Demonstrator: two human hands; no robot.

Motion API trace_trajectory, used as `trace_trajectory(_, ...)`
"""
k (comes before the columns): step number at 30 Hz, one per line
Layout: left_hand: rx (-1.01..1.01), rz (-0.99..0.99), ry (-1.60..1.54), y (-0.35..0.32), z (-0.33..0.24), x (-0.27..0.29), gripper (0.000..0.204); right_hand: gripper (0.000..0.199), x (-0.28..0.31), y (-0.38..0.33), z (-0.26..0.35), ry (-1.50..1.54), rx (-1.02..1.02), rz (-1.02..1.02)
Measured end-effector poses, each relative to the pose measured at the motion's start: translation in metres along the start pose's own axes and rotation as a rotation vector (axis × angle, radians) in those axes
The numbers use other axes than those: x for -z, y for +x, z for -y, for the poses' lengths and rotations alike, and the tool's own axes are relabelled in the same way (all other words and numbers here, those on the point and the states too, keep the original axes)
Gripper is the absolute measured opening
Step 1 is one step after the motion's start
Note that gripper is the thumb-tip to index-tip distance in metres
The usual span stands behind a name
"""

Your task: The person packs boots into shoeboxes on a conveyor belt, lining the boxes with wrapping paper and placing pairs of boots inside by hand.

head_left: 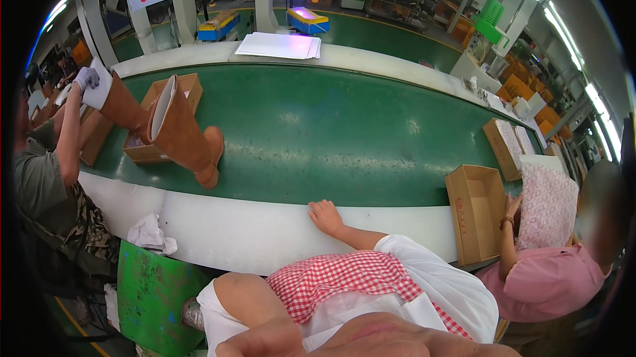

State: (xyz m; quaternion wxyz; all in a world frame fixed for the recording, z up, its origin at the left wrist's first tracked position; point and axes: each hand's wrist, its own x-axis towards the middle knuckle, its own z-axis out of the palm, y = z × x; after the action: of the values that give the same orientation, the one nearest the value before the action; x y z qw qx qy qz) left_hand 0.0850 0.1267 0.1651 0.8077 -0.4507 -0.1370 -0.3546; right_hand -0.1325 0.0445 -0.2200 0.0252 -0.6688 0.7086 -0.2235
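Note:
My right hand (324, 215) rests flat on the white front rim (252, 224) of the green conveyor belt (331, 138), fingers apart, holding nothing. Its forearm runs back to my white sleeve and the red-checked apron (344, 274) on my lap. My left hand (265, 342) lies very near the camera at the lower edge, blurred, and its grip is unclear. The nearest goods are a tall tan boot (189, 135) standing on the belt to the left, against an open cardboard box (149, 151).
At the left, a person's white-gloved hand (86, 80) holds a second tan boot (122, 108). At the right, a person in pink handles patterned wrapping paper (546, 204) beside an open cardboard box (474, 214). White sheets (278, 45) lie beyond the belt. A green bin (149, 297) stands lower left.

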Motion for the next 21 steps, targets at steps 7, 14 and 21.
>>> trace_trajectory(7,0.113,-0.67,-0.914,0.02,0.021,-0.021,0.03,0.029,0.0,-0.001,-0.001,0.006,-0.008,-0.015)
trace_trajectory(14,0.487,-0.846,-2.426,0.013,-0.011,-0.026,0.029,0.028,-0.002,-0.002,-0.001,0.022,0.01,-0.022)
trace_trajectory(21,0.555,-0.517,-2.573,0.011,-0.005,-0.016,0.025,0.027,-0.002,0.0,-0.001,-0.003,0.036,-0.064)
